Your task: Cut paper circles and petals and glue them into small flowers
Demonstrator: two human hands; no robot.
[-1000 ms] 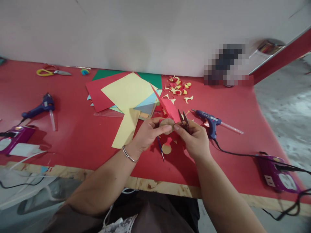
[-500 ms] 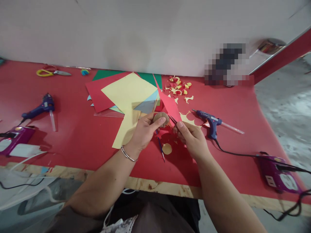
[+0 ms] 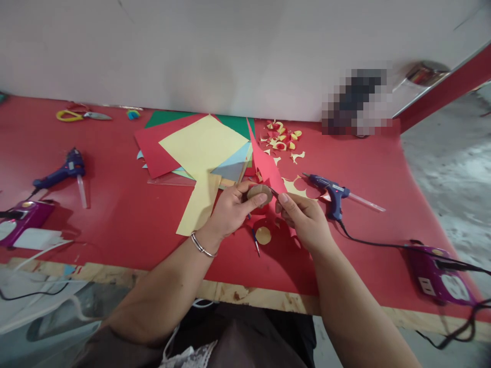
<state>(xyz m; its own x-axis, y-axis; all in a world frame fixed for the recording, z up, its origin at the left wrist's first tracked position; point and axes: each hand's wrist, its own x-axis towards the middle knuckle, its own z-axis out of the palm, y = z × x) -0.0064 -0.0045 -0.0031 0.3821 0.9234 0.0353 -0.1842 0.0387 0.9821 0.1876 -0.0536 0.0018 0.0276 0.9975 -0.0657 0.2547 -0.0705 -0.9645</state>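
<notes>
My left hand (image 3: 235, 208) is closed on a round brownish disc (image 3: 260, 196), thumb on top, with a red paper sheet (image 3: 268, 168) behind it. My right hand (image 3: 303, 217) grips small scissors (image 3: 274, 193); only part of the dark blades shows, beside the disc's right edge, and the handles are hidden in the fingers. The red sheet stands up tilted between the hands, its lower part cut ragged. Beneath the hands, a pale yellow paper circle (image 3: 263, 235) and a blue pen (image 3: 256, 245) lie on the table.
Stacked coloured paper (image 3: 203, 140) lies behind my left hand. Yellow and red curled cuttings (image 3: 284, 135) sit at the back. Glue guns lie left (image 3: 63, 168) and right (image 3: 334, 191), with cords to purple power boxes (image 3: 433, 271). Yellow-handled scissors (image 3: 71, 116) rest far left.
The disc and red sheet have shifted slightly right and the disc a little down, towards my right hand. Less of the scissor blades shows now beside the disc.
</notes>
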